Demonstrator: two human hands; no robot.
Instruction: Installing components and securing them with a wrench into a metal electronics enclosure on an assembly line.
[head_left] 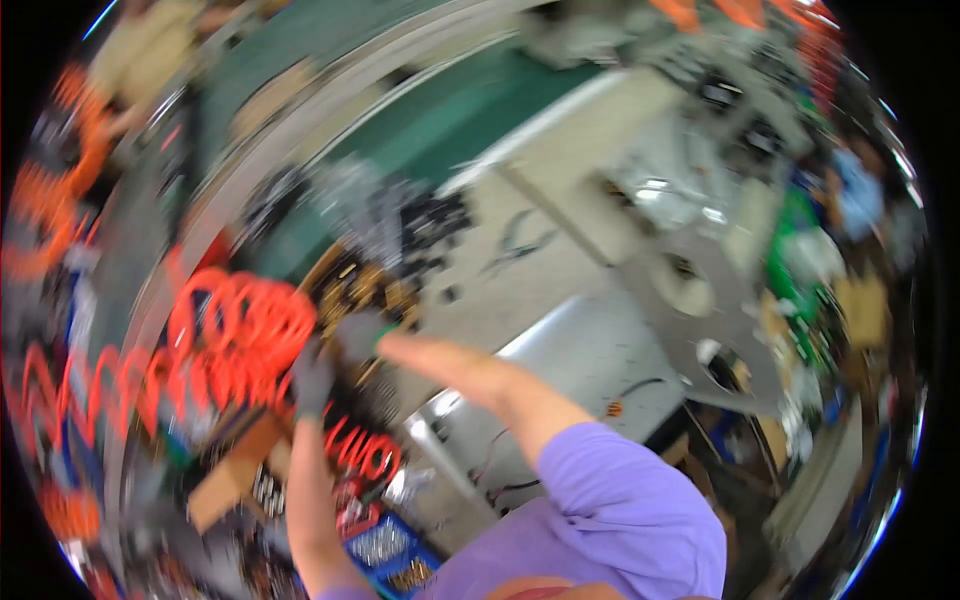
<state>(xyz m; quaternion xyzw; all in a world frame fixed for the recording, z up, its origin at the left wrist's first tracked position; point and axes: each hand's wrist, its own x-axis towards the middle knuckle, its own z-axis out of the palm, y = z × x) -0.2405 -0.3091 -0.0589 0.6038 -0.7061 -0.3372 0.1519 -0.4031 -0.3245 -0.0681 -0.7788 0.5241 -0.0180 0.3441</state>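
Both my hands wear grey gloves and are close together at the left of the bench. My right hand, with a green cuff at the wrist, reaches over a cardboard box of small brass-coloured parts. Just left of it and nearer to me, my left hand is beside a coiled orange-red hose. Motion smears the fingers of both hands, so whatever they might hold cannot be made out. Small black parts lie scattered beyond the brass-coloured ones, next to clear plastic bags.
In front of me is a shiny sheet-metal panel with wires near its edge. Pliers lie farther off. At the right stands a grey plate with large round cutouts. A blue bin of small parts is low and near.
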